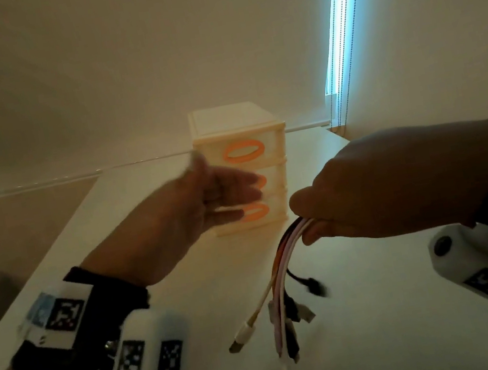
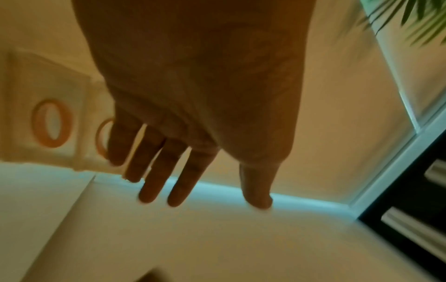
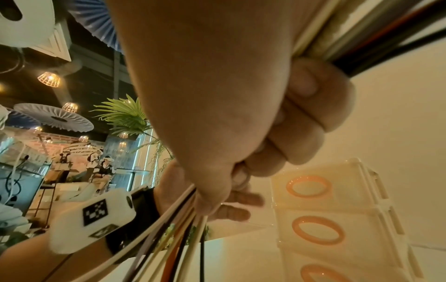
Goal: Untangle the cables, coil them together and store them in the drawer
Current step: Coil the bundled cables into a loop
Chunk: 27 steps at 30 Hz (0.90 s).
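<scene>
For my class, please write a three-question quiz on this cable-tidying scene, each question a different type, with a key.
1. True or false: the right hand grips the bundle of cables.
2. How many orange-handled drawers has the drawer unit?
3. The left hand is: A) holding a cable B) open, reaching towards the drawers C) flat on the table.

Key: 1 true; 2 three; 3 B.

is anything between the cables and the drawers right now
Yes: all three drawers look shut, and the open left hand hangs before the middle one. The right hand grips the cables.
</scene>
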Available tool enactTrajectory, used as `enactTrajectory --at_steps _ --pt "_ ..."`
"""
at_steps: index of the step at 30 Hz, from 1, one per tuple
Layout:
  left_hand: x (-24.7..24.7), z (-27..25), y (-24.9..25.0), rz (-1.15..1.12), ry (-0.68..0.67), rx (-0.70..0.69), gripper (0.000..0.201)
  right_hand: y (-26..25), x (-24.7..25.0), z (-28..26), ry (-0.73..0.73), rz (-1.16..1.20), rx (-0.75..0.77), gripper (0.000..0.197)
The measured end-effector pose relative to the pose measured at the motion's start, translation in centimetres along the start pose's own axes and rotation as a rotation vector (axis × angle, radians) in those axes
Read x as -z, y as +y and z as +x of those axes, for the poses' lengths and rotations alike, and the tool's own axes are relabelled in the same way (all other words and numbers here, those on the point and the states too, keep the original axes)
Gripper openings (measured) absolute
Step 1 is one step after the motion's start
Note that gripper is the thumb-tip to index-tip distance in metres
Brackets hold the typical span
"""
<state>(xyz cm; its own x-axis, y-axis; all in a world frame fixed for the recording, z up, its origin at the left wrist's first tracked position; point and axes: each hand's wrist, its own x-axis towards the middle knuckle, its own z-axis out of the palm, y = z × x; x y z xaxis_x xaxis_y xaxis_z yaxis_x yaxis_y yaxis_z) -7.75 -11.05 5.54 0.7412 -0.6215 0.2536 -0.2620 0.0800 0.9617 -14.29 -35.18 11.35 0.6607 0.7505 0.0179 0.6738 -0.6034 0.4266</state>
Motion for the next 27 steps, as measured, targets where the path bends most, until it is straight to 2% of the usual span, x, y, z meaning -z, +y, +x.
enactTrajectory --at_steps 2,3,5,8,10,14,18,21,24,27 --pt "-2.2 0.0 -0.5 0.153 -0.143 0.058 0.086 0.5 -0.9 0.8 0.036 0.089 0.054 0.016" --pt "-3.3 -0.1 -0.7 0.194 -0.206 0.073 0.084 0.7 -1.5 1.2 0.064 0.112 0.031 0.013" --pt "-4.6 -0.5 -0.9 0.175 -0.29 0.082 0.075 0.7 -0.8 1.1 0.066 0.028 0.032 0.019" --pt "-5.3 -0.8 -0.9 0.085 -0.307 0.111 0.024 0.8 1.4 0.5 0.123 -0.023 0.063 0.018" --pt "-5.7 -0.9 -0.9 0.053 -0.278 0.138 0.012 1.5 2.3 0.7 0.156 -0.011 0.064 0.022" --pt "-6.5 -0.5 -1.1 -0.115 -0.197 0.161 0.018 3.0 2.5 1.5 0.244 0.015 0.01 0.031" --pt "-6.7 -0.1 -1.8 -0.273 -0.153 0.196 0.032 3.3 1.7 1.9 0.25 0.016 -0.006 0.028" --pt "-6.7 -0.2 -1.6 -0.413 -0.205 0.23 0.042 3.6 1.9 2.0 0.259 0.033 -0.041 0.03" --pt "-7.0 -0.8 -0.7 -0.587 -0.304 0.229 0.037 3.8 2.1 1.4 0.277 0.12 -0.07 0.03" --pt "-7.5 -1.9 0.5 -0.761 -0.423 0.151 0.029 3.7 1.4 0.5 0.326 0.238 -0.106 0.025"
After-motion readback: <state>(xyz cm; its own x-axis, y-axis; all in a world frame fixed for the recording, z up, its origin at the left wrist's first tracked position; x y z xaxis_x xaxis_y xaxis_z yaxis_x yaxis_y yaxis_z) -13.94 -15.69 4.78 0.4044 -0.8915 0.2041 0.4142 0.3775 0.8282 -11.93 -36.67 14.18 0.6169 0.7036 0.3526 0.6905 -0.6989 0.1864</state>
